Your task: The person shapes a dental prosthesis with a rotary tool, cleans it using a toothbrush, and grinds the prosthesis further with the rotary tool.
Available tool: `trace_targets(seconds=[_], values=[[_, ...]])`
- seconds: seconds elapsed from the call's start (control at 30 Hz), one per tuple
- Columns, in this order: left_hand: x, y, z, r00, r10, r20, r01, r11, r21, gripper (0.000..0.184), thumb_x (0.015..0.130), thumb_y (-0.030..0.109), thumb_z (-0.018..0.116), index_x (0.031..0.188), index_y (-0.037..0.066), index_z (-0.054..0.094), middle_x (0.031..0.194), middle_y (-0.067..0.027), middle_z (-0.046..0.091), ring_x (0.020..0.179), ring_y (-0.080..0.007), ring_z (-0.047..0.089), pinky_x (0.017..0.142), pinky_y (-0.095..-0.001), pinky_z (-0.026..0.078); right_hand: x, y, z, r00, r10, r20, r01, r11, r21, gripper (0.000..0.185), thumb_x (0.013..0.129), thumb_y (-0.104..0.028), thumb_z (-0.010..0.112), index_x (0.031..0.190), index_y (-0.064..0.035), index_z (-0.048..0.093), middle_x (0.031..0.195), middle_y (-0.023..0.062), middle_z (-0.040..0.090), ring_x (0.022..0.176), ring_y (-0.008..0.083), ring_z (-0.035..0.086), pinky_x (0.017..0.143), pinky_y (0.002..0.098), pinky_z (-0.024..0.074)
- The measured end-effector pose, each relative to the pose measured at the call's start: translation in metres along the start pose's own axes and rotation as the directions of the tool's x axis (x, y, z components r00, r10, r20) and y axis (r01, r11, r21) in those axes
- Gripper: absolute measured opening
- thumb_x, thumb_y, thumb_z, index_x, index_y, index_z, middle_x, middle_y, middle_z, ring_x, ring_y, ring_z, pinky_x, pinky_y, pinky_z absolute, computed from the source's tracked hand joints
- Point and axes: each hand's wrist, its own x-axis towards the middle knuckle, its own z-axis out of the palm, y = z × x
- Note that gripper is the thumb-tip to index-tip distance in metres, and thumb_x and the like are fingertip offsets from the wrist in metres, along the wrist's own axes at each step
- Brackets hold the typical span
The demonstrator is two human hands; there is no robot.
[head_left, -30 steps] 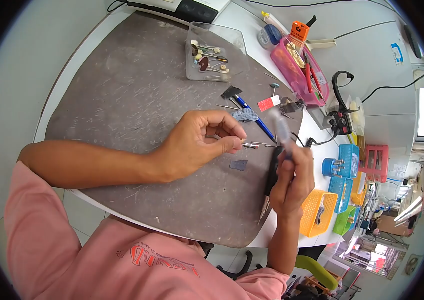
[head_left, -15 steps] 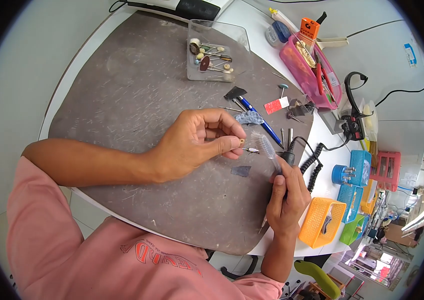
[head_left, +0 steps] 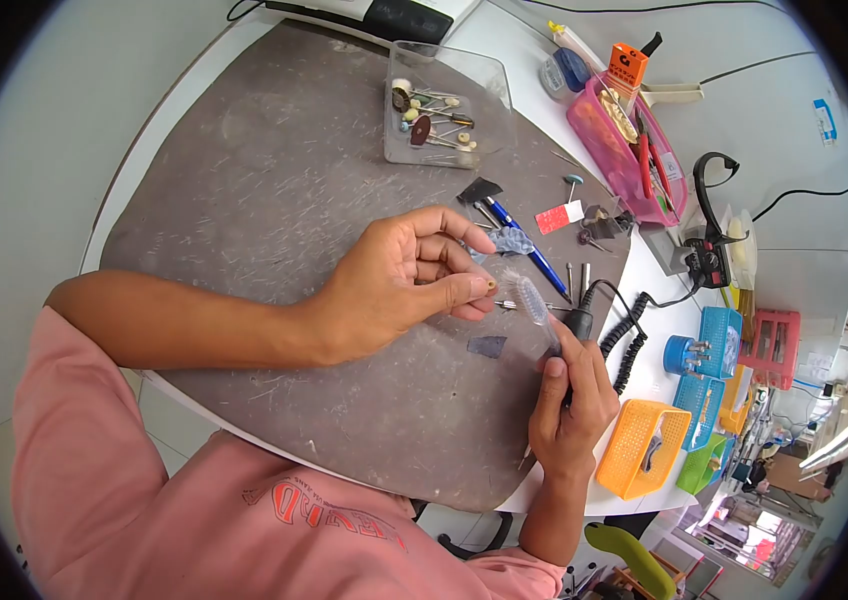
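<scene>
Left hand (head_left: pixel 414 285) pinches a small tan piece (head_left: pixel 492 287); right hand (head_left: pixel 574 405), fingers curled, grips a toothbrush (head_left: pixel 532 301) beside it above the scratched grey worktop (head_left: pixel 244 190); orange box (head_left: pixel 628 66) marked "G", white wall (head_left: pixel 779 130) beyond

Left hand (head_left: pixel 399 275), fingers arched above the extended thumb; right hand (head_left: pixel 576 405), fingers curled in a grip.
</scene>
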Motion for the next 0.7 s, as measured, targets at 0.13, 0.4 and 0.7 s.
trace_targets(seconds=[0.13,0.4,0.7], values=[[0.0,-0.002,-0.002,1.0,0.013,0.009,-0.013,1.0,0.011,0.029,0.09,0.002,0.062,0.116,-0.004,0.05,0.092,-0.0097,0.065,0.089,-0.0153,0.067,0.082,-0.028,0.058,-0.002,-0.004,-0.002,1.0,-0.008,0.009,0.008,0.999,-0.038,0.034,0.085,0.002,0.058,0.118,-0.0016,0.064,0.069,0.0072,0.05,0.048,0.0151,0.046,0.044,0.029,0.0375],[0.001,-0.002,-0.003,1.0,0.018,0.015,-0.018,1.0,0.019,0.031,0.09,0.001,0.062,0.118,-0.003,0.05,0.092,-0.0081,0.064,0.091,-0.0146,0.066,0.083,-0.0276,0.057,0.0,-0.002,-0.001,0.992,-0.12,0.033,0.123,0.982,-0.143,0.042,0.078,0.003,0.065,0.12,-0.0025,0.065,0.074,0.006,0.057,0.051,0.0149,0.051,0.046,0.0282,0.0419],[0.001,-0.002,-0.002,1.0,-0.015,-0.004,0.015,1.0,-0.011,0.033,0.09,0.003,0.064,0.119,-0.003,0.05,0.093,-0.0088,0.065,0.091,-0.0146,0.066,0.084,-0.0284,0.057,0.002,-0.015,-0.007,0.998,0.018,0.065,-0.009,0.99,-0.142,0.035,0.083,0.003,0.063,0.117,-0.002,0.066,0.073,0.01,0.057,0.053,0.0186,0.053,0.048,0.0279,0.0421]])
